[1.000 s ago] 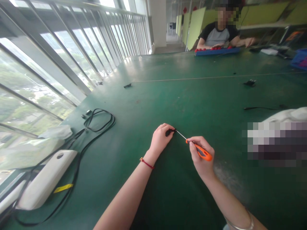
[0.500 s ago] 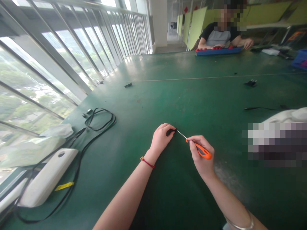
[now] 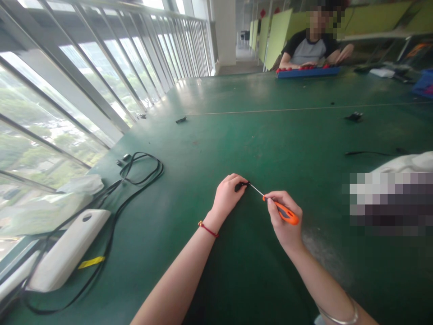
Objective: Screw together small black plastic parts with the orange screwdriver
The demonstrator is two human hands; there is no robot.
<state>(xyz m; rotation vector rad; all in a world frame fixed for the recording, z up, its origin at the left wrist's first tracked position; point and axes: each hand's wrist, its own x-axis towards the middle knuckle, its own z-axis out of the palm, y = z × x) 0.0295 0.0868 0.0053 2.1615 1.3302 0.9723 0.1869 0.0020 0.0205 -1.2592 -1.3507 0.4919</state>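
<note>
My left hand (image 3: 228, 193) is closed around a small black part (image 3: 239, 186) and steadies it low over the green table (image 3: 216, 140). What kind of part it is I cannot make out, since the fingers cover much of it. My right hand (image 3: 286, 223) grips a screwdriver (image 3: 287, 214) by its orange and grey handle. The thin metal shaft points up and left, and its tip meets the right end of the black part between my left fingertips.
Left of me lie a looped black cable (image 3: 144, 169), a white elongated case (image 3: 69, 250) and yellow tape (image 3: 91, 262). Across the table a person (image 3: 309, 52) sits behind a blue tray (image 3: 307, 72) with red pieces. Small black pieces (image 3: 354, 117) lie at the right.
The co-worker's hand on the right has lifted a little off the table. Both of my hands and the screwdriver look practically unmoved.
</note>
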